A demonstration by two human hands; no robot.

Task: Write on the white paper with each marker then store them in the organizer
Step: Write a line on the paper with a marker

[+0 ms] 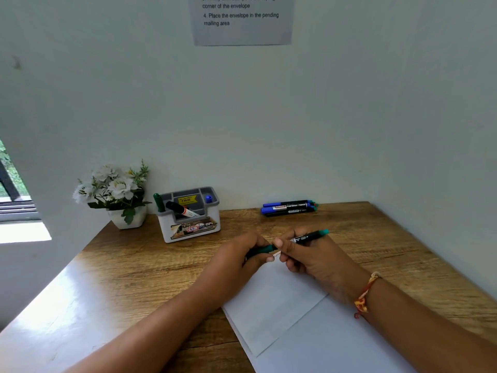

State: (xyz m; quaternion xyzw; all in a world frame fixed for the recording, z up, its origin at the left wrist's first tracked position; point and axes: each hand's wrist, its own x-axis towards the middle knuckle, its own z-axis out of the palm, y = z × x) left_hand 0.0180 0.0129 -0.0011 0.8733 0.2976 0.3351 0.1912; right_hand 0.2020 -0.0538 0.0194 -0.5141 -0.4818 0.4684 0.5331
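Head view: a wooden desk fills a pale-walled corner, printed notice above. Over the white paper, left grip and right grip both clasp the green marker; the organizer stands against the wall.

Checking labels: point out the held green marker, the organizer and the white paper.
Green-capped black plastic marker (309, 236): head view, black barrel.
Grey-and-white plastic desk organizer (164, 231): head view, front wall.
White rectangular paper sheet (269, 300): head view, bare middle.

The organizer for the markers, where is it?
In the head view, the organizer stands at the back of the desk, left of centre, just right of the flower pot, with the loose markers lying farther to its right.
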